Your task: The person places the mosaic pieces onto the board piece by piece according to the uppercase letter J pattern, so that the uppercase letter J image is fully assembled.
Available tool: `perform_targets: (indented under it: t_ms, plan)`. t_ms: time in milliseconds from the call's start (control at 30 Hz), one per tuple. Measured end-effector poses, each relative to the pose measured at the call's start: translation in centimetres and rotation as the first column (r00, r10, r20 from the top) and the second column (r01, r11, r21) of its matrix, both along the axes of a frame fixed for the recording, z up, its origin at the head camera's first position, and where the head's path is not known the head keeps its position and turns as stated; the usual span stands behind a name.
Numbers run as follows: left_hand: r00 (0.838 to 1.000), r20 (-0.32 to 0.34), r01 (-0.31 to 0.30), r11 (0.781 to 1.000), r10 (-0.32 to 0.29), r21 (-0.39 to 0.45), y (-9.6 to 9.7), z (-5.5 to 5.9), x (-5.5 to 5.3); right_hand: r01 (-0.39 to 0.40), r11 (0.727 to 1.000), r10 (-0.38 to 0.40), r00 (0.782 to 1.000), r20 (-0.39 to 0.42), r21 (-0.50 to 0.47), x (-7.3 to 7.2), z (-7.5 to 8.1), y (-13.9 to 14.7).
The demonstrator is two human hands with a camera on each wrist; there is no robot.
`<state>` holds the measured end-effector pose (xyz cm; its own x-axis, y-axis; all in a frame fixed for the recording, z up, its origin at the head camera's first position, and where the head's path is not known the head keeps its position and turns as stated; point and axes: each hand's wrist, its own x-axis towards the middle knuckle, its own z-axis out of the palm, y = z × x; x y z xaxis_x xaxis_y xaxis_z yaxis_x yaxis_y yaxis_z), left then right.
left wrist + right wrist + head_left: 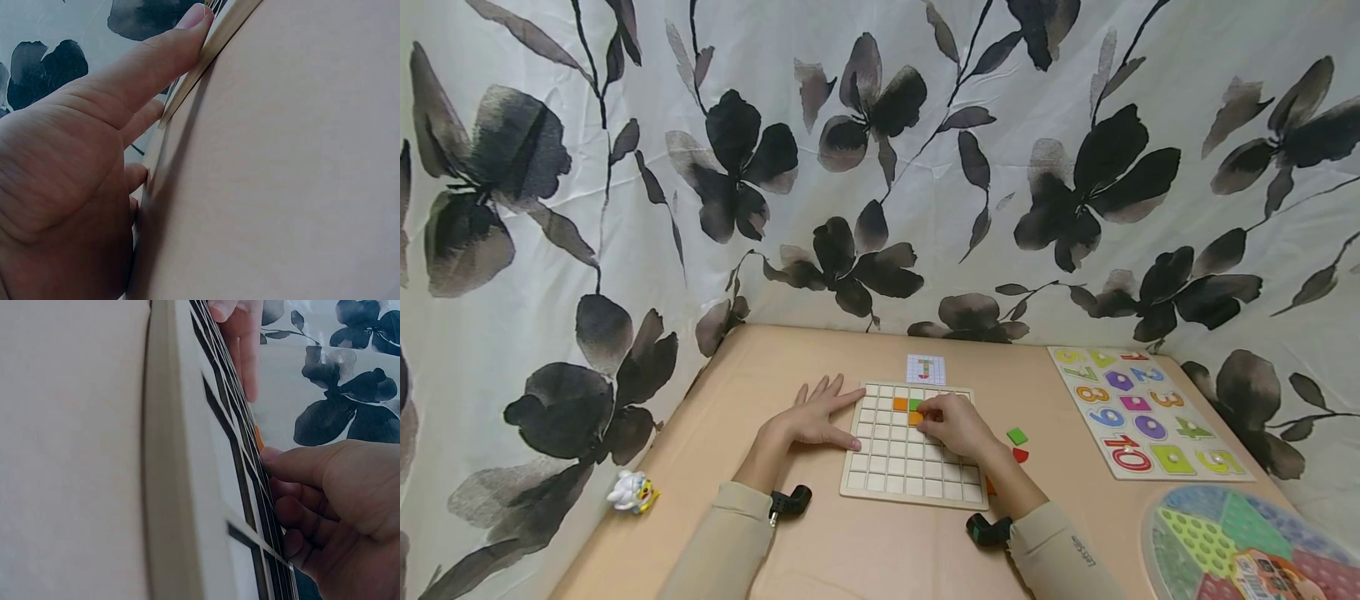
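A pale wooden grid board [880, 482] lies on the table. My left hand [811, 423] is spread at its left side, thumb and a fingertip resting on the rim. In the left wrist view the thumb [162, 59] lies over the board's edge. My right hand [958, 427] reaches onto the upper middle of the grid with curled fingers, pinching an orange square tile [914, 419]. Beside that tile are a green tile [914, 404], partly covered by the fingers, and another orange tile [899, 404]. In the right wrist view the thumb tip meets the orange tile [259, 437].
A small pattern card [926, 369] lies behind the board. Right of it are a loose green piece [1017, 436], a red piece [1020, 456] and an orange piece partly behind the forearm. Farther right sit a number board [1112, 417] and a round game board [1195, 533]; a small toy [632, 492] stands left.
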<state>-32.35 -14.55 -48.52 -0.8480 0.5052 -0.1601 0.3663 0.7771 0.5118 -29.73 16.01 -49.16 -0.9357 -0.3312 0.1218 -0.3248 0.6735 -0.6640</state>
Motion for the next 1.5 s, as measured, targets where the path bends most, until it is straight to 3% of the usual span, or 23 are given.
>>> perform_targets:
  t_ms: [300, 767, 1067, 1500]
  plan:
    - [1.000, 0.005, 0.005, 1.000, -0.005, -0.004, -0.1, 0.1, 0.0, -0.004, 1.000, 0.004, 1.000, 0.022, -0.006, 0.1, 0.3, 0.2]
    - [1.000, 0.006, 0.005, 1.000, -0.005, 0.004, 0.0, -0.1, 0.1, -0.049, 0.995, 0.048, 0.999, -0.018, -0.085, 0.3, 2.5, 2.1]
    - [1.000, 0.004, 0.004, 1.000, -0.004, 0.001, -0.1, -0.2, 0.0, -0.054, 0.993, 0.055, 0.998, 0.008, -0.101, 0.7, 3.6, 4.1]
    - [1.000, 0.000, 0.008, 1.000, -0.008, -0.001, -0.1, -0.3, -0.2, -0.038, 0.998, 0.038, 0.999, -0.021, -0.045, 0.7, 4.6, 6.6]
